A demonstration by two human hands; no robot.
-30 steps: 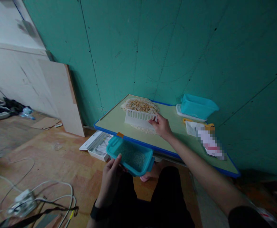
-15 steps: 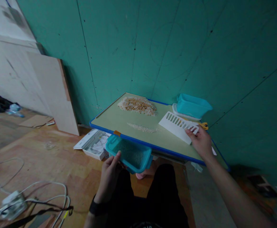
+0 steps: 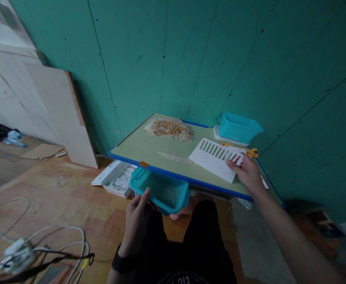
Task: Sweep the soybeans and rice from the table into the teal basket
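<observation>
My left hand grips the near side of a teal plastic container, held just under the front edge of the table. Pale grains cover the bottom of the container. My right hand is closed on the slotted end of a flat white plastic scraper, tilted over the tabletop. The scraper's left corner is at the right end of a thin line of pale grains. Farther back lies a heap of yellow kernels mixed with pale grains.
A second teal container stands at the back right by a white lid, with a yellow-handled tool nearby. Under the table is an open white box. Cables and a power strip lie on the floor at left.
My right hand has moved the scraper slightly left, up to the line of pale grains, and its face is turned more into view. My left hand keeps the container in the same place.
</observation>
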